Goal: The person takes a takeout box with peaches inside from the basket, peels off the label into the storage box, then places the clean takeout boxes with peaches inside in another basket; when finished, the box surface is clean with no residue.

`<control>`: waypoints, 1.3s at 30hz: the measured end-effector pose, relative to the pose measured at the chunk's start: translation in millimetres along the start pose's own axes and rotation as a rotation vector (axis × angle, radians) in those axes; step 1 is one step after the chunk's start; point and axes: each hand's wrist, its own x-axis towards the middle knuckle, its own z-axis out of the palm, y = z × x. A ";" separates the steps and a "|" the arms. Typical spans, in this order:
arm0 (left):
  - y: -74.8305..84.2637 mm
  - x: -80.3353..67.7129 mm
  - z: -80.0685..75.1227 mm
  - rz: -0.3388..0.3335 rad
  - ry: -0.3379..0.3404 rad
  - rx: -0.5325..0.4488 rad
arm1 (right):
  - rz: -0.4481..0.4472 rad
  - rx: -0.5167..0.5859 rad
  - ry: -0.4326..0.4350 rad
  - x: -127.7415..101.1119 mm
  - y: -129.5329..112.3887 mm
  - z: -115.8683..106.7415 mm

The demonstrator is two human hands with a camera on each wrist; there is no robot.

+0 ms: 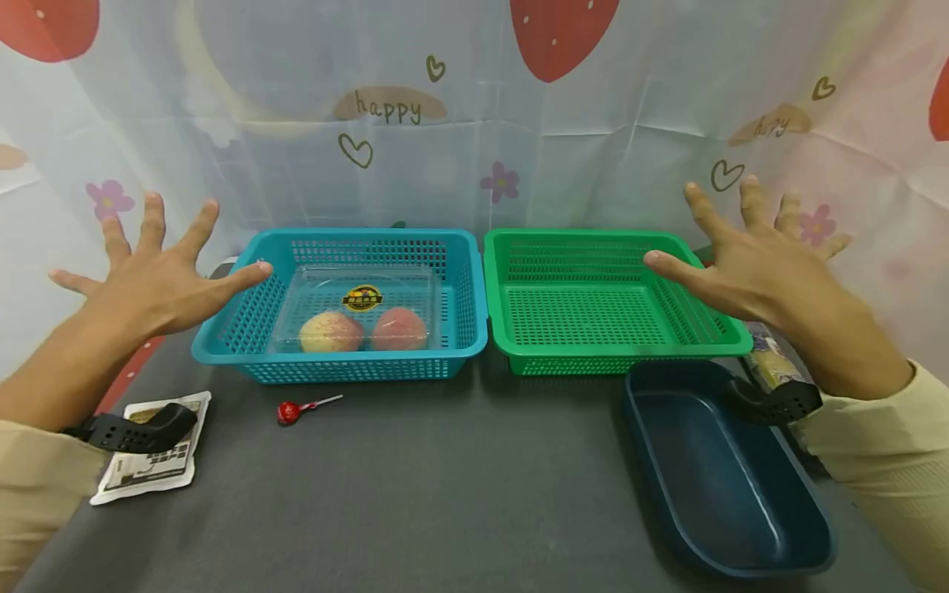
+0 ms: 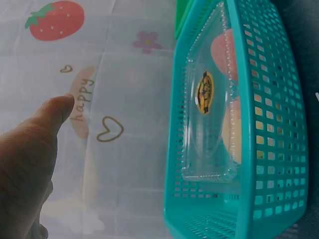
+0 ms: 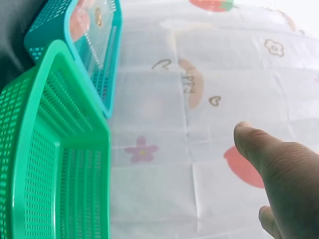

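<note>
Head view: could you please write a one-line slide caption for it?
Both hands, left and right, spread open above a blue basket holding boxed peaches and a green basket.

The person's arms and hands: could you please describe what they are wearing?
Both hands, left hand and right hand, are bare, with no gloves or rings visible. Each forearm wears a pale beige sleeve pushed back from the wrist. A black perforated strap circles each wrist, the left strap alike.

blue basket point(image 1: 467, 313) – perforated plastic | clamshell box point(image 1: 356, 309) – clear glossy plastic | table point(image 1: 415, 494) – matt grey
</note>
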 end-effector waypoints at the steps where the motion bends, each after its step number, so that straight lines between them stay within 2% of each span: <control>1: -0.9 -0.4 0.5 0.002 0.000 -0.005 | -0.004 0.000 -0.001 1.1 -2.5 -0.3; 9: -5.2 -3.2 6.9 0.026 0.012 -0.026 | -0.039 0.006 -0.011 9.1 -22.2 -3.2; 16: -10.9 -5.8 17.8 0.052 0.047 -0.041 | -0.063 0.024 0.020 16.9 -37.5 -3.3; 30: -18.4 -5.7 37.1 0.071 0.067 -0.053 | -0.100 0.063 0.049 34.5 -61.9 1.7; 39: -28.9 -6.2 49.0 0.140 0.082 -0.076 | -0.142 0.080 0.071 42.5 -81.0 10.9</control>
